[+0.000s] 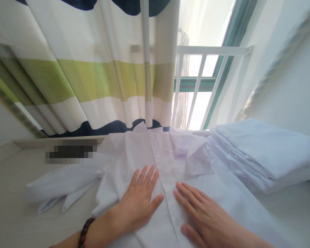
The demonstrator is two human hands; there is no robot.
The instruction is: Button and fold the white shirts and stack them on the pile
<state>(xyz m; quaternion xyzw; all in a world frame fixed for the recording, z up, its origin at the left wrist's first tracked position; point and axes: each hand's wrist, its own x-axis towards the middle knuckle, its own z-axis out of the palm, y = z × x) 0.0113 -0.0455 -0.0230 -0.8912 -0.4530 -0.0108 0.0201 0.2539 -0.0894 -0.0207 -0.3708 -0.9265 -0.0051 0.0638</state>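
Note:
A white button-front shirt point(134, 156) lies spread on the pale wooden surface point(9, 193), its collar end at the far side. One sleeve point(64, 181) stretches out to the left, while the other sleeve point(200, 156) is folded in over the shirt's upper right part. My left hand point(143, 193) rests flat on the shirt, just left of the button strip, fingers spread. On the right of that strip, my right hand point(198, 208) also lies flat on the cloth, fingers stretched out and close together. Neither hand grips anything.
At the right stands a stack of folded white cloth point(268, 155), touching the shirt's edge. A blurred dark object point(73, 151) lies at the back left. Behind are a striped curtain point(93, 79), a white railing point(214, 51) and a bright window point(204, 20). My left wrist wears a dark beaded bracelet point(84, 231).

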